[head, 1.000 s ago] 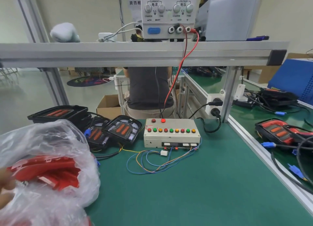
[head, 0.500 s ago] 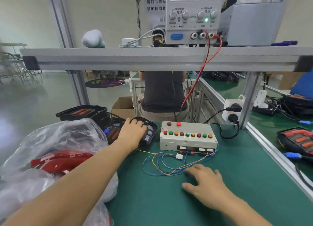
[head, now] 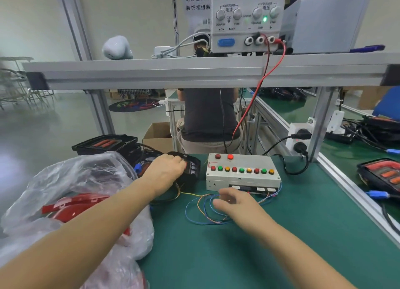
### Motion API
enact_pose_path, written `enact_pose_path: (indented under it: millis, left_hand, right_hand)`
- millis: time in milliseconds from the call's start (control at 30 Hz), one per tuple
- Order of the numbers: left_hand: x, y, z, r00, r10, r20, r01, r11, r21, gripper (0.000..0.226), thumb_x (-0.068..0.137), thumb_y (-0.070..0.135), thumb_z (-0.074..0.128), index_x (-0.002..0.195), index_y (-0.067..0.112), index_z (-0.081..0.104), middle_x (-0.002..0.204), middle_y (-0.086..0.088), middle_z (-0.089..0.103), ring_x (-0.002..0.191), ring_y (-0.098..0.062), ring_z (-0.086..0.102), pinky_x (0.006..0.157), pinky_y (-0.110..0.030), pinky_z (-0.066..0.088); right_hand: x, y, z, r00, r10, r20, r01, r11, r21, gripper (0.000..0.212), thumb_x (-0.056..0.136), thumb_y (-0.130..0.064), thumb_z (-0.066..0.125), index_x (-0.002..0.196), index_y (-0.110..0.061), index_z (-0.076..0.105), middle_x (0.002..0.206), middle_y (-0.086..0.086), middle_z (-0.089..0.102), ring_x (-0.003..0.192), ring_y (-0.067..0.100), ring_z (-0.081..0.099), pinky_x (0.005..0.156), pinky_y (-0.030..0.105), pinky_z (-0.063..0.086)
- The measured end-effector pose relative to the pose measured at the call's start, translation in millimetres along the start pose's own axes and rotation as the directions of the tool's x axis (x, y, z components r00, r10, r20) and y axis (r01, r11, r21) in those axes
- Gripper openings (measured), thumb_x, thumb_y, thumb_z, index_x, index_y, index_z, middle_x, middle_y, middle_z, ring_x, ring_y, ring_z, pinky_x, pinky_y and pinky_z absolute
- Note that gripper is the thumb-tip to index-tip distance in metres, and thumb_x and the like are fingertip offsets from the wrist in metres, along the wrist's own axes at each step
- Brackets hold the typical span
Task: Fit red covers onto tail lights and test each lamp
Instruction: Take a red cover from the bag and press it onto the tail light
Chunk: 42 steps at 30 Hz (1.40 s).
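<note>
Bare green bench mat (head: 249, 256) lies open from four to eight o'clock. At twelve, a beige button-topped test box (head: 242, 173) blocks the way, loose coloured wires (head: 203, 210) looped before it. At nine, a crinkled clear plastic bag (head: 71, 193) crowds the edge. An aluminium rail (head: 355, 193) walls off three o'clock.

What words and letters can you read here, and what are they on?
"CURRENT", "COARSE", "FINE", "OUTPUT", "C.C.", "GND", "ON", "OFF", "电流", "电压": on the power supply.
"VOLTAGE": same panel, blurred and partly cut off.
"尾灯后壳与" and "装饰框组装": on the white paper sign behind it.
White labels on the button test box: too small to read.
</note>
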State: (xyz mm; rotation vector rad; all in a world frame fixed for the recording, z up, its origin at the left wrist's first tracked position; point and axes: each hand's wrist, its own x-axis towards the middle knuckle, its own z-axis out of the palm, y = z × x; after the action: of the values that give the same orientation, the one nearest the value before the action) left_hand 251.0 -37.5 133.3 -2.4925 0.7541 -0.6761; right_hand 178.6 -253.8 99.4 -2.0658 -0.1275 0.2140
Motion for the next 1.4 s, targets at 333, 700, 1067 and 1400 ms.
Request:
enact_pose_path:
  millis: [333, 700, 1067, 1400]
  left_hand:
    - [-9, -8, -28, 0.956, 0.031, -0.291, -0.061, 0.993, -0.097, 0.024, 0.060, -0.010, 0.076, 0.077, 0.002, 0.064, 0.072, -0.012, 0.059, 0.061, -0.028, 0.056, 0.054, -0.036, 0.050]
    - [-57, 32, -56, 0.855, -0.140, -0.499, -0.166, 0.838, -0.520, 0.034, 0.080, 0.026, 0.067, 0.106, 0.011, 0.051, 0.109, -0.006, 0.058, 0.103, -0.020, 0.053, 0.093, -0.029, 0.042]
    - [-50, 27, 12, 0.846, 0.013, 0.534, 0.108, 0.975, -0.195, 0.045, 0.088, 0.024, 0.048, 0.131, 0.038, 0.048, 0.127, 0.011, 0.051, 0.124, -0.015, 0.043, 0.108, -0.039, 0.021]
    - [12, -26, 3, 0.841, -0.304, 0.448, 0.386, 0.917, -0.101, 0.046, 0.082, 0.028, 0.055, 0.128, 0.034, 0.056, 0.129, -0.002, 0.050, 0.124, -0.026, 0.041, 0.104, -0.040, 0.029]
  right_hand:
    - [47, -42, 24, 0.947, 0.202, 0.251, -0.321, 0.517, 0.794, 0.077, 0.097, -0.051, 0.044, 0.147, 0.006, 0.027, 0.145, 0.025, 0.044, 0.131, 0.034, 0.047, 0.108, 0.039, 0.040]
    - [25, -33, -10, 0.991, 0.029, 0.130, -0.133, 0.257, 0.957, 0.035, 0.090, -0.035, 0.056, 0.095, -0.004, 0.072, 0.086, 0.017, 0.074, 0.069, 0.027, 0.073, 0.066, 0.040, 0.061]
    - [-44, 29, -109, 0.987, 0.147, -0.057, 0.026, 0.204, 0.979, 0.027, 0.053, -0.030, 0.077, 0.075, -0.014, 0.079, 0.089, 0.005, 0.077, 0.071, 0.020, 0.074, 0.054, 0.040, 0.059]
    - [-58, 55, -106, 0.958, 0.284, 0.030, -0.137, 0.363, 0.922, 0.028, 0.074, -0.032, 0.064, 0.070, -0.010, 0.080, 0.080, 0.011, 0.076, 0.057, 0.023, 0.071, 0.049, 0.037, 0.058]
